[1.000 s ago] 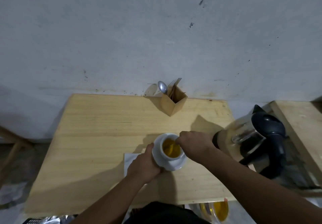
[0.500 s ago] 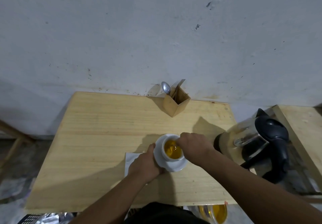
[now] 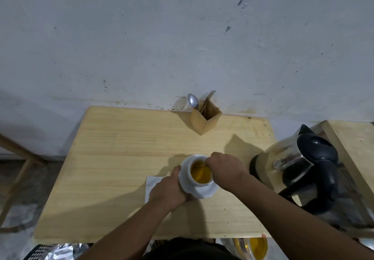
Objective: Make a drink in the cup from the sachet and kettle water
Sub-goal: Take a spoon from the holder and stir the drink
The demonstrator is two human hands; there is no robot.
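A white cup (image 3: 200,183) of yellow liquid stands on a white saucer (image 3: 205,192) near the front of the wooden table (image 3: 121,148). My left hand (image 3: 170,189) grips the saucer's left edge. My right hand (image 3: 224,168) hovers over the cup's right rim, fingers pinched on a thin utensil that dips into the drink; most of it is hidden by my fingers. The steel and black kettle (image 3: 293,162) stands just right of my right hand, at the table's right edge. I see no sachet on the table.
A white napkin (image 3: 151,183) lies under my left hand. A wooden cutlery holder (image 3: 205,121) with a spoon and forks stands at the back by the wall. A second wooden surface (image 3: 352,138) is at the right. Foil packets (image 3: 58,249) lie below the front edge.
My right hand has shifted slightly around the cup's rim with the utensil in the liquid. My left hand stays on the saucer. The view has tilted a little.
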